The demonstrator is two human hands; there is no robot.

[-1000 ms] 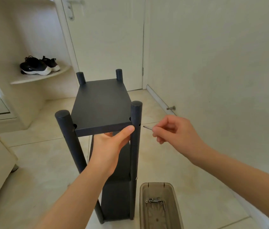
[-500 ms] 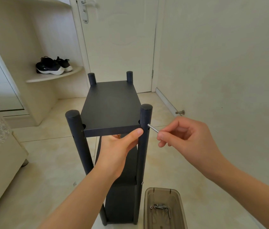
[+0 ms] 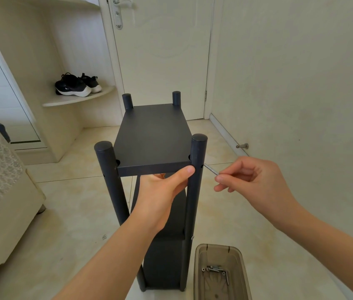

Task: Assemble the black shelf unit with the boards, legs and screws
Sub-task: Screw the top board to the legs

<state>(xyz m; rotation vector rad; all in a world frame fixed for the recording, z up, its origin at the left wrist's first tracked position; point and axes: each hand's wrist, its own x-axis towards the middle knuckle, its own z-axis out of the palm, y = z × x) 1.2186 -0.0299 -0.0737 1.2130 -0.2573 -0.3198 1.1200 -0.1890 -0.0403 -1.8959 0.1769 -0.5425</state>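
While your left hand (image 3: 160,191) gripped the top board (image 3: 153,137) by its near edge, your right hand (image 3: 255,182) pinched a screw (image 3: 211,169) against the near-right leg (image 3: 194,204). Next, it required squaring to the hole.

Matt black board (image 3: 153,135), shiny metal screw (image 3: 210,169)
Smoky translucent plastic tray (image 3: 199,269); glossy cream floor tiles (image 3: 67,213); smooth matt legs (image 3: 196,180).
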